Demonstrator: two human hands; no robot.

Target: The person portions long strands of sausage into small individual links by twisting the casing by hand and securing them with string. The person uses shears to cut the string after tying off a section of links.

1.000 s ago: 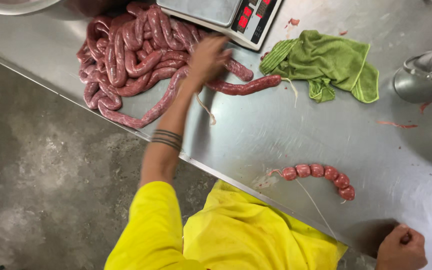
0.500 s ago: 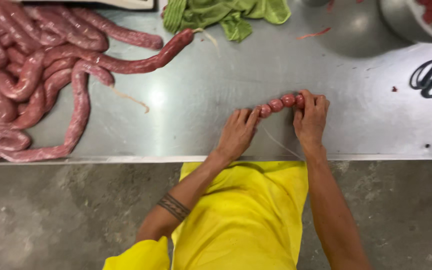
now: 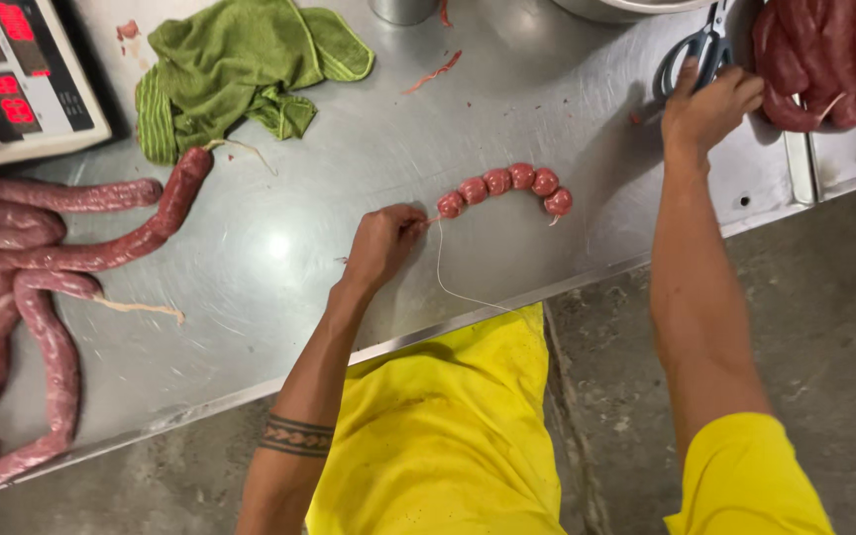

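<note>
A short chain of small round sausage links (image 3: 507, 186) lies curved on the steel table (image 3: 369, 178). My left hand (image 3: 383, 243) pinches the thin white string (image 3: 448, 277) at the chain's left end. The string hangs in a loop toward the table's front edge. My right hand (image 3: 710, 104) reaches to the far right and rests on grey-handled scissors (image 3: 694, 54), fingers curled over the handles.
A long coil of raw sausage (image 3: 22, 297) covers the left side. A green cloth (image 3: 235, 69) lies at the back, a scale (image 3: 12, 79) with red digits at the top left. More sausage (image 3: 834, 59) is heaped at the top right. A concrete floor lies below.
Both hands were together on the small link chain. Now my right hand has left it and reached right to the scissors, while my left hand holds the string end. The camera view shifted right.
</note>
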